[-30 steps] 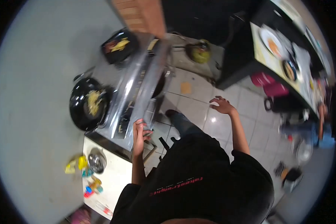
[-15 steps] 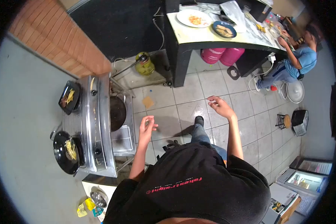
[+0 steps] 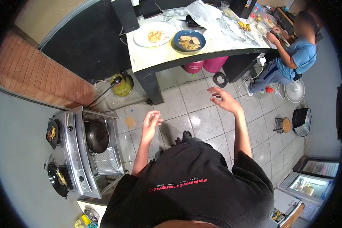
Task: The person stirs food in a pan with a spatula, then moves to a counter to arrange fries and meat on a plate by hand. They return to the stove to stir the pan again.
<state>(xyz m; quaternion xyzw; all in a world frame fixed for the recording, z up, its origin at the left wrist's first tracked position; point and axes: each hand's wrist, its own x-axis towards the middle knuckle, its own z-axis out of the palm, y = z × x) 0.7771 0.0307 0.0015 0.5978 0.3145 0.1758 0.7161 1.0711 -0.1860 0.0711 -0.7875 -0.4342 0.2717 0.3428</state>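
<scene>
My left hand (image 3: 151, 124) hangs in the air over the floor with nothing in it, its fingers loosely bent and apart. Higher and further right, my right hand (image 3: 225, 101) is also empty, fingers stretched forward. Both are apart from the counter (image 3: 144, 65) ahead. On that counter lie a white plate (image 3: 140, 37) with small orange pieces and a dark blue bowl (image 3: 200, 35) holding fries and pale browned pieces of food.
At left stands a metal stove (image 3: 73, 146) with black pans (image 3: 54, 183) holding food; a dark wok (image 3: 97, 136) sits beside it. A green gas cylinder (image 3: 122, 86) is by the counter leg. A person in a blue shirt (image 3: 302, 57) works at right, near a stool (image 3: 283, 124).
My view has moved forward toward the counter, so the plate and bowl appear nearer and the stove has slid left. Both hands remain raised and empty.
</scene>
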